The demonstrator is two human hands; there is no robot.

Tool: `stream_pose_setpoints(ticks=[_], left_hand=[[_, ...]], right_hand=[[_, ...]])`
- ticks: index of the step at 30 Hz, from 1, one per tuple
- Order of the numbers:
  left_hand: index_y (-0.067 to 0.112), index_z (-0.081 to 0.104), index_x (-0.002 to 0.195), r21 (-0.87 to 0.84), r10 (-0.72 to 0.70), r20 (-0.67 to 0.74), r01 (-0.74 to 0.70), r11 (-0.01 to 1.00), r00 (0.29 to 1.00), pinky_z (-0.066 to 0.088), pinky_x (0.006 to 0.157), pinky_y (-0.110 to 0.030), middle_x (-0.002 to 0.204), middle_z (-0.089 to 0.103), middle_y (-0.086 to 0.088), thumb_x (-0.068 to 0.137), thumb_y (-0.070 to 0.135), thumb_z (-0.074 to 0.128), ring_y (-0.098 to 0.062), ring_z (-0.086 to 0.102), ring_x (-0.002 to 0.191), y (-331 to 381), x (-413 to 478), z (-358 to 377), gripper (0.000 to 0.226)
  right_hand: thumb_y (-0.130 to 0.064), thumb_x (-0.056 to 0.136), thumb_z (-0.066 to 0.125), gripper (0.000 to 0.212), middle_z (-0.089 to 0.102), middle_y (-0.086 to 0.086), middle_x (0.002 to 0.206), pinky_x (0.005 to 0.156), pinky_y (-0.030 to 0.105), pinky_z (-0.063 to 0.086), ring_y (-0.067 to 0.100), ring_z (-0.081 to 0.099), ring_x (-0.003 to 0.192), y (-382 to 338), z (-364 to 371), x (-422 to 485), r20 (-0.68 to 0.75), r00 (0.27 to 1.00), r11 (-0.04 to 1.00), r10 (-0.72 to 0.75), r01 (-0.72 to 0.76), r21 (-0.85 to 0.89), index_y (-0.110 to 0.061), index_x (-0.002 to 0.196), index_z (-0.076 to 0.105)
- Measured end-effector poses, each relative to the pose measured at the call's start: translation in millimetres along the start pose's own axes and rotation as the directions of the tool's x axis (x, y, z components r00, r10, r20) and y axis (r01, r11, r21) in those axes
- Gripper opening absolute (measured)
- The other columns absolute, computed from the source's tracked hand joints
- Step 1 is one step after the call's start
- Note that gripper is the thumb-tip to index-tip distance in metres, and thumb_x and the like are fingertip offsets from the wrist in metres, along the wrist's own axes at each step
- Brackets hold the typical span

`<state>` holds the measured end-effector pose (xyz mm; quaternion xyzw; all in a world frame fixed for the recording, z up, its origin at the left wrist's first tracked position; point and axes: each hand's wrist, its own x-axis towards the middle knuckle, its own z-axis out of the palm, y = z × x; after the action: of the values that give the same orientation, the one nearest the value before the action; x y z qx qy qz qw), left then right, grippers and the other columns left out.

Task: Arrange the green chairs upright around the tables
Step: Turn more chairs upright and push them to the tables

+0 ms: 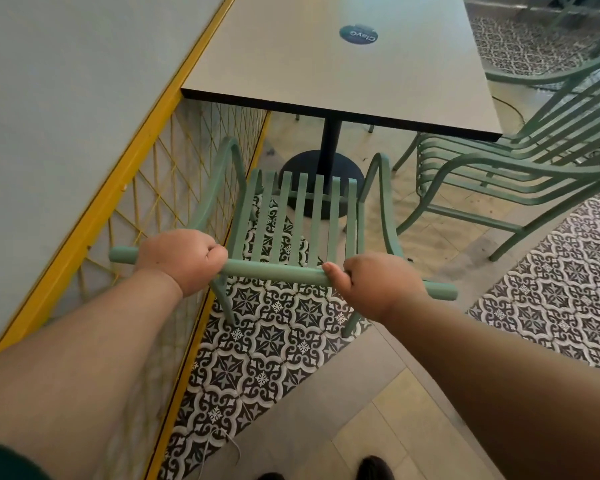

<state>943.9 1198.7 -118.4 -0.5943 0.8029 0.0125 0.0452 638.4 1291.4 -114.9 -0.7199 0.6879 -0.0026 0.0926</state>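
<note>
Got the chair [302,216] upright at the table's [326,71] near edge, with left hand [182,259] and right hand [378,289] both curled tight round its top rail [274,271]. Squeezed between yellow mesh [160,188] on the left and a second chair [534,161] close on the right, so little wiggle room. Can't make out fingertips under the rail.

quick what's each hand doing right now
Left hand: closed around the top rail of the green chair.
Right hand: closed around the same rail.

An upright slatted green chair [302,216] faces the grey table [326,64], a second chair [499,168] to its right.
</note>
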Motion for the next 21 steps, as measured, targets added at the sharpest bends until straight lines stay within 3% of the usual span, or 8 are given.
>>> stream_pose_setpoints(ticks=[6, 17, 21], left_hand=[[0.02, 0.059, 0.06, -0.018, -0.013, 0.007, 0.014, 1.0, 1.0, 0.034, 0.052, -0.029, 0.06, 0.058, 0.0, 0.078, 0.048, 0.024, -0.019, 0.053, 0.057, -7.4, 28.9, -3.9, 0.048], [0.019, 0.058, 0.059, -0.013, 0.004, 0.0, -0.004, 1.0, 1.0, 0.029, 0.051, -0.029, 0.059, 0.057, -0.002, 0.078, 0.047, 0.023, -0.02, 0.051, 0.056, -8.3, 56.5, -8.3, 0.048], [0.02, 0.058, 0.059, -0.016, 0.002, 0.005, -0.002, 1.0, 1.0, 0.029, 0.051, -0.029, 0.058, 0.057, -0.001, 0.077, 0.046, 0.024, -0.019, 0.05, 0.054, -10.6, 60.8, -9.3, 0.047]], right_hand=[[-0.082, 0.086, 0.002, 0.082, 0.058, -0.005, 0.053, 0.039, 0.027, 0.047, 0.011, 0.057, 0.045, 3.0, -3.2, 30.8, -0.017, 1.0, 1.0, -0.006, 0.006, -0.016, -0.026, 0.064, 0.058], [-0.083, 0.087, 0.002, 0.084, 0.057, -0.005, 0.051, 0.041, 0.03, 0.054, 0.012, 0.057, 0.043, 10.5, -2.0, 61.5, -0.035, 0.999, 1.0, 0.006, -0.006, -0.01, -0.026, 0.061, 0.058], [-0.082, 0.088, 0.002, 0.082, 0.055, -0.006, 0.05, 0.036, 0.024, 0.04, 0.01, 0.053, 0.041, 9.7, -3.4, 64.8, -0.051, 0.999, 1.0, -0.011, 0.009, -0.025, -0.026, 0.06, 0.056]])
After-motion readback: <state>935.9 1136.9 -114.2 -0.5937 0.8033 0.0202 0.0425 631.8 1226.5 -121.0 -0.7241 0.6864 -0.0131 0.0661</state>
